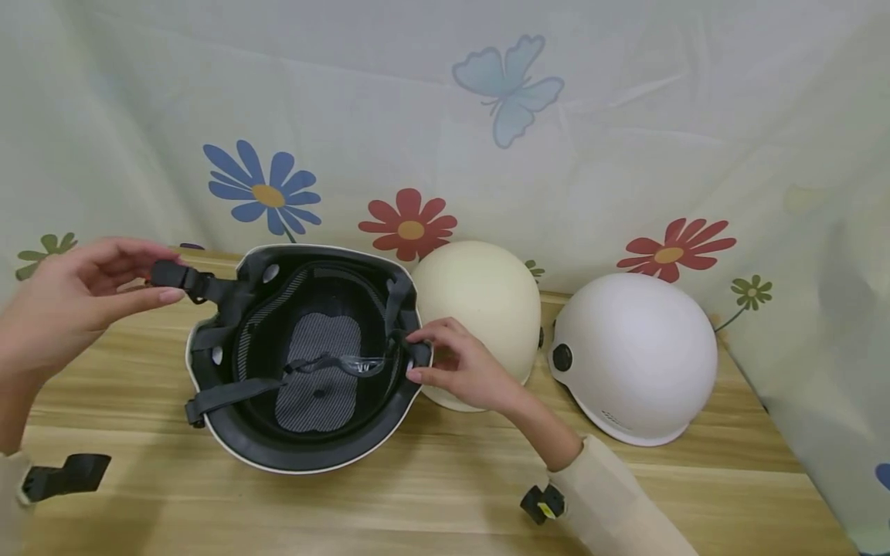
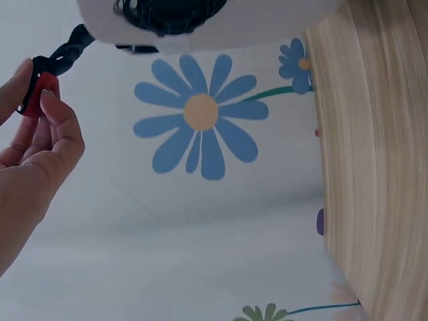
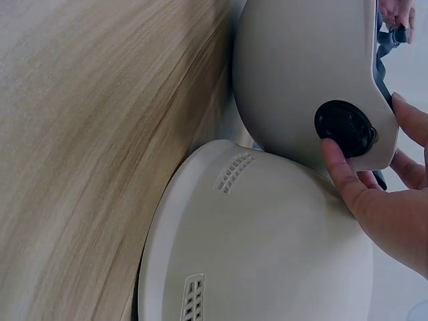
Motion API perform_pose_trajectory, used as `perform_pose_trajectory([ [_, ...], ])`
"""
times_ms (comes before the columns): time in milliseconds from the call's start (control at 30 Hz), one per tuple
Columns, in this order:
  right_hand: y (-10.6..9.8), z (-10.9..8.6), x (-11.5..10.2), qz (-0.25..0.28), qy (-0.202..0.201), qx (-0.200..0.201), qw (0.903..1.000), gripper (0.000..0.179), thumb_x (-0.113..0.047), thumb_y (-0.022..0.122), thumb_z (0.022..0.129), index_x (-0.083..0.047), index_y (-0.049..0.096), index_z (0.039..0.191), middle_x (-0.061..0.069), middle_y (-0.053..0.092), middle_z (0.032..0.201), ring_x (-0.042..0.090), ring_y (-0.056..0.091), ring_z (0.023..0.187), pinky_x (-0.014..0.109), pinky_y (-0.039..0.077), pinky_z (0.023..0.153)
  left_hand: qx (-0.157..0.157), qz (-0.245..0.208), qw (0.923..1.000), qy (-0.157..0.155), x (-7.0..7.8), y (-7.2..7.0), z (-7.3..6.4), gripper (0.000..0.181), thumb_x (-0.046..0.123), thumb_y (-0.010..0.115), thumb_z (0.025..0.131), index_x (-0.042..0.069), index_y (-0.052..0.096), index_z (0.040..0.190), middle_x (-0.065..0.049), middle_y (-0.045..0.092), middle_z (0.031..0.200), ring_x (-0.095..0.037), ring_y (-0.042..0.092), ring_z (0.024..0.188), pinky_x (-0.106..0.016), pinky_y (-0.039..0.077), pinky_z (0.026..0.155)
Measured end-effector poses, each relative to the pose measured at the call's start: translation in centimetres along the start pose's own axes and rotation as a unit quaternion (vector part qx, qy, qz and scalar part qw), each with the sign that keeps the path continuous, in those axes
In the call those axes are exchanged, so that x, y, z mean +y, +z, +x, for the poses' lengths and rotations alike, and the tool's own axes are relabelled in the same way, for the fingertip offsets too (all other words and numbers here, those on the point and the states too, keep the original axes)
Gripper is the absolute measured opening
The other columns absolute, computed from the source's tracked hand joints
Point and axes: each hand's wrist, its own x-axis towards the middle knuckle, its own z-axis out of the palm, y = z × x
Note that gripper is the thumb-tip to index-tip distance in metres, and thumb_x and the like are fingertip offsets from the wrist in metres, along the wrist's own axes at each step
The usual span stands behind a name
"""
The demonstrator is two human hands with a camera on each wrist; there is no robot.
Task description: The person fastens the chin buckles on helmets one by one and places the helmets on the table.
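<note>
An upturned helmet (image 1: 243,436) lies on the wooden table with its black padded inside facing up. My left hand (image 1: 83,297) pinches the black chin-strap buckle (image 1: 169,274) between thumb and fingers, out past the helmet's left rim. In the left wrist view a red part (image 2: 45,88) of the buckle shows between the fingertips. My right hand (image 1: 473,371) holds the helmet's right edge, thumb and fingers on either side of the rim. One fingertip touches the round black side knob (image 3: 344,127) in the right wrist view. Another black strap (image 1: 236,394) crosses the helmet's opening.
A cream helmet (image 1: 480,301) sits dome-up right beside the upturned one, partly behind my right hand. Farther right stands a white helmet (image 1: 640,355), also dome-up, with a black side knob. A flowered curtain (image 1: 334,100) hangs behind the wooden table (image 1: 431,494).
</note>
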Motion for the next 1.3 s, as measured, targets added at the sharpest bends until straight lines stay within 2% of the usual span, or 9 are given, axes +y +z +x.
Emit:
perform_pose_trajectory([
  [167, 0.0, -0.1, 0.0, -0.001, -0.001, 0.0, 1.0, 0.04, -0.007, 0.071, 0.079, 0.001, 0.056, 0.116, 0.013, 0.046, 0.114, 0.023, 0.049, 0.094, 0.031, 0.05, 0.081, -0.033, 0.009, 0.9994, -0.01, 1.1, 0.7, 0.1, 0.036, 0.008, 0.067, 0.083, 0.007, 0.057, 0.117, 0.011, 0.054, 0.107, 0.0, 0.053, 0.085, -0.008, 0.043, 0.065],
  [367, 0.0, -0.1, 0.0, 0.0, -0.001, 0.002, 1.0, 0.04, -0.007, 0.071, 0.079, 0.0, 0.057, 0.116, 0.013, 0.046, 0.114, 0.024, 0.048, 0.096, 0.036, 0.05, 0.081, -0.061, 0.021, 0.9978, 0.019, 1.1, 1.0, 0.1, 0.038, 0.005, 0.065, 0.083, 0.008, 0.059, 0.121, 0.013, 0.052, 0.115, 0.003, 0.052, 0.09, -0.007, 0.044, 0.068],
  [467, -0.1, -0.1, 0.0, 0.001, -0.001, 0.003, 1.0, 0.04, -0.007, 0.071, 0.079, 0.0, 0.056, 0.116, 0.013, 0.046, 0.115, 0.024, 0.048, 0.096, 0.038, 0.05, 0.082, -0.066, 0.049, 0.9963, 0.025, 1.2, 0.9, 0.0, 0.039, 0.008, 0.064, 0.085, 0.013, 0.058, 0.123, 0.013, 0.046, 0.121, 0.013, 0.051, 0.088, -0.006, 0.044, 0.067],
  [567, -0.1, -0.1, 0.1, 0.002, -0.001, 0.002, 1.0, 0.04, -0.007, 0.071, 0.079, 0.0, 0.056, 0.116, 0.013, 0.046, 0.115, 0.024, 0.048, 0.096, 0.037, 0.05, 0.082, -0.069, 0.068, 0.9945, 0.04, 1.4, 0.8, -0.1, 0.04, 0.008, 0.063, 0.086, 0.015, 0.057, 0.125, 0.008, 0.044, 0.122, 0.015, 0.049, 0.09, -0.004, 0.042, 0.067],
  [700, 0.0, -0.1, 0.3, 0.001, 0.001, 0.003, 1.0, 0.04, -0.007, 0.071, 0.079, 0.0, 0.056, 0.116, 0.012, 0.046, 0.115, 0.023, 0.048, 0.096, 0.036, 0.05, 0.082, -0.065, 0.064, 0.9945, 0.052, 1.7, 0.9, 0.0, 0.05, 0.003, 0.066, 0.082, 0.012, 0.049, 0.129, 0.006, 0.048, 0.11, 0.01, 0.05, 0.091, -0.005, 0.043, 0.067],
  [800, 0.0, -0.1, 0.3, 0.001, -0.002, 0.003, 1.0, 0.04, -0.007, 0.071, 0.079, 0.0, 0.057, 0.115, 0.011, 0.046, 0.115, 0.023, 0.048, 0.095, 0.035, 0.05, 0.082, -0.057, 0.06, 0.9953, 0.05, 1.7, 1.0, -0.1, 0.05, 0.0, 0.069, 0.079, 0.008, 0.048, 0.123, 0.008, 0.051, 0.102, 0.009, 0.052, 0.087, -0.006, 0.044, 0.066],
  [967, 0.0, -0.1, 0.3, 0.004, -0.008, 0.003, 1.0, 0.039, -0.007, 0.07, 0.079, 0.0, 0.057, 0.115, 0.013, 0.046, 0.114, 0.023, 0.048, 0.096, 0.035, 0.049, 0.082, -0.059, 0.066, 0.993, 0.079, 1.3, 1.4, -0.5, 0.033, -0.003, 0.07, 0.076, 0.008, 0.061, 0.106, 0.008, 0.057, 0.101, 0.006, 0.055, 0.084, -0.006, 0.044, 0.068],
  [1167, 0.0, -0.1, 0.4, -0.002, -0.012, 0.005, 0.9999, 0.039, -0.006, 0.071, 0.079, 0.0, 0.057, 0.115, 0.011, 0.047, 0.116, 0.022, 0.046, 0.095, 0.036, 0.049, 0.082, -0.062, 0.064, 0.987, 0.134, -0.1, 2.1, -1.4, 0.032, -0.009, 0.068, 0.075, 0.008, 0.066, 0.102, 0.012, 0.059, 0.102, 0.004, 0.053, 0.092, -0.005, 0.043, 0.071],
  [1300, 0.0, 0.0, 0.3, -0.009, -0.02, 0.003, 0.9998, 0.04, -0.006, 0.071, 0.078, 0.0, 0.057, 0.115, 0.01, 0.047, 0.117, 0.02, 0.046, 0.095, 0.035, 0.049, 0.081, -0.071, 0.033, 0.9892, 0.124, -1.1, 2.2, -2.0, 0.033, -0.011, 0.065, 0.077, 0.006, 0.066, 0.105, 0.011, 0.059, 0.109, 0.004, 0.05, 0.101, -0.005, 0.041, 0.075],
])
